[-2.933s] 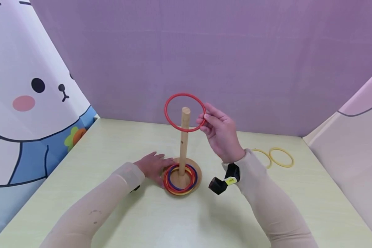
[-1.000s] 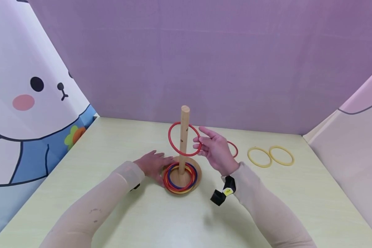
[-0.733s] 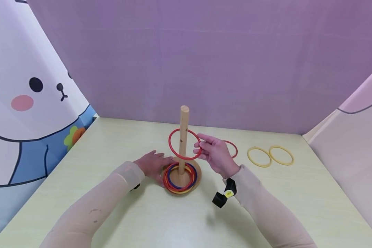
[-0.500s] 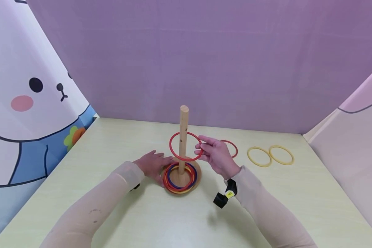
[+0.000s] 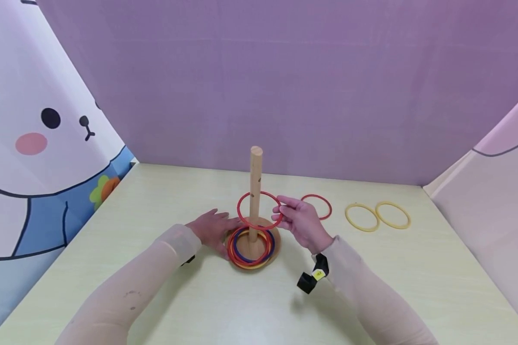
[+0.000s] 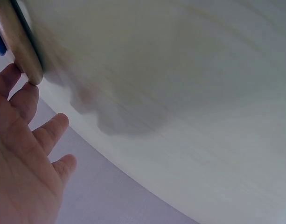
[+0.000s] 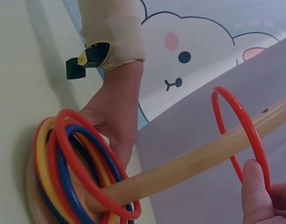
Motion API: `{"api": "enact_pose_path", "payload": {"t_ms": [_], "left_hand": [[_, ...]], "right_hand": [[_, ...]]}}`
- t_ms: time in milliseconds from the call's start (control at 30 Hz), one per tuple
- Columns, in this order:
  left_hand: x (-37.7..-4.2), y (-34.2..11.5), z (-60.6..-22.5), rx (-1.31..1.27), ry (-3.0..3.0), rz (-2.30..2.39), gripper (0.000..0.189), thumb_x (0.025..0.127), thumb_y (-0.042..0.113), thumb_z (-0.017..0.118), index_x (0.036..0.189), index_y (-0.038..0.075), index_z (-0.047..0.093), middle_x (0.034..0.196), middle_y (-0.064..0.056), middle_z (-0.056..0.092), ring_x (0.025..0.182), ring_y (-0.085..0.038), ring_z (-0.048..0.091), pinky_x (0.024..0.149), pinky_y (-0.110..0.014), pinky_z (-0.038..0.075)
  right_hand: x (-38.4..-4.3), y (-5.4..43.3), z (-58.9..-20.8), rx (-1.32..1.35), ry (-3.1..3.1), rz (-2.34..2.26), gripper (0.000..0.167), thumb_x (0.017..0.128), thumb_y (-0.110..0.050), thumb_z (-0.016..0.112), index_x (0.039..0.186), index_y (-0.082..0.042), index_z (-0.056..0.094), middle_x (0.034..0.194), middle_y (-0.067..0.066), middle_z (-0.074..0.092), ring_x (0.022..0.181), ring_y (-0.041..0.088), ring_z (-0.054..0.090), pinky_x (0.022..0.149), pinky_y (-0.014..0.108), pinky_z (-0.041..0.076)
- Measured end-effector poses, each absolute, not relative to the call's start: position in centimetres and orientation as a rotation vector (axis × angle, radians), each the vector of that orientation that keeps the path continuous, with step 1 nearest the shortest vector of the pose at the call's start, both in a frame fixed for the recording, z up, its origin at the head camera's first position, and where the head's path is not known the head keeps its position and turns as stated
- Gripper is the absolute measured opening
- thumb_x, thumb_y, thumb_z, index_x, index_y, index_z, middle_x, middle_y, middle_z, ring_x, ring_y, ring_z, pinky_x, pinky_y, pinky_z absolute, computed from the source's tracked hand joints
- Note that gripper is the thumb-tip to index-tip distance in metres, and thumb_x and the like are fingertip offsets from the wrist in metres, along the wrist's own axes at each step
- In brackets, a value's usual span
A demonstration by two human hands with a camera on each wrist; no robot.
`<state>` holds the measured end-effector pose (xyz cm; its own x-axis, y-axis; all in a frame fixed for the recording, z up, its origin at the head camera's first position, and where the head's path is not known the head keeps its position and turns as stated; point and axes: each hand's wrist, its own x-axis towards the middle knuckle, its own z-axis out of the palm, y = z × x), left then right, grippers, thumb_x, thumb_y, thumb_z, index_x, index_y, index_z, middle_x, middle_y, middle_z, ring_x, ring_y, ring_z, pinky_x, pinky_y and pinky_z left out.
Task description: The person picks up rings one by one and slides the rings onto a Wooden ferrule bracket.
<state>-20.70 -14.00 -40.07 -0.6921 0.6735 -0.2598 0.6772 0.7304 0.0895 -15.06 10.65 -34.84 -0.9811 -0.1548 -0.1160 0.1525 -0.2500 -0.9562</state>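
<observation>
Your head camera looks forward and down over the bench (image 5: 198, 306), farthest back of the three, taking in both back corners and the purple cloth (image 5: 259, 72) beyond the back edge. Your left wrist camera sits low and close, facing the back edge, its picture rolled so the bench lies above the cloth; your left hand (image 6: 21, 154) and the wooden base's rim (image 6: 26, 51) fill one side. Your right wrist camera looks across toward the back left corner, rolled so the peg (image 7: 170, 175) lies nearly flat, with your right fingers (image 7: 254, 186) close in a lower corner. It shares peg, ring stack (image 7: 63, 172), held red ring (image 7: 248, 123), left hand and printed cloth (image 7: 203, 42) with your head view.
</observation>
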Motion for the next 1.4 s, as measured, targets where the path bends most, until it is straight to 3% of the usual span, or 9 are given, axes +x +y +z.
{"api": "enact_pose_path", "payload": {"t_ms": [433,900,1167,1400], "left_hand": [[-20.5,-13.8,-40.5,1.069,2.682,-0.039,0.088,0.066,0.053,0.082,0.141,0.025,0.045,0.137,-0.003,0.054,0.132,-0.039,0.040,0.110,-0.057,0.024],[-20.8,-13.6,-40.4,0.988,2.664,-0.041,0.096,0.067,0.056,0.080,0.146,0.021,0.040,0.142,-0.003,0.050,0.135,-0.037,0.036,0.112,-0.055,0.020],[-20.8,-13.6,-40.2,0.972,2.661,-0.038,0.099,0.067,0.055,0.081,0.147,0.015,0.039,0.145,-0.006,0.046,0.135,-0.037,0.035,0.112,-0.055,0.020],[-20.7,-13.8,-40.2,0.974,2.660,-0.020,0.099,0.067,0.057,0.080,0.148,0.017,0.039,0.148,-0.005,0.042,0.135,-0.037,0.035,0.112,-0.055,0.020]], "right_hand": [[-14.6,10.8,-37.2,0.060,1.811,-2.306,0.039,0.098,0.006,0.043,0.136,0.012,0.042,0.083,0.003,0.063,0.068,0.010,0.066,0.064,0.020,0.055],[-14.5,10.3,-38.9,0.042,1.862,-2.237,0.037,0.097,0.007,0.045,0.133,0.014,0.045,0.091,0.012,0.064,0.066,0.008,0.065,0.057,0.017,0.053],[-14.3,10.1,-39.6,0.044,1.897,-2.192,0.037,0.097,0.006,0.045,0.133,0.014,0.045,0.088,0.010,0.063,0.068,0.009,0.064,0.058,0.017,0.053],[-14.3,10.1,-40.1,0.070,1.915,-2.156,0.036,0.097,0.006,0.044,0.132,0.013,0.047,0.088,0.011,0.064,0.069,0.010,0.063,0.058,0.018,0.053]]}}
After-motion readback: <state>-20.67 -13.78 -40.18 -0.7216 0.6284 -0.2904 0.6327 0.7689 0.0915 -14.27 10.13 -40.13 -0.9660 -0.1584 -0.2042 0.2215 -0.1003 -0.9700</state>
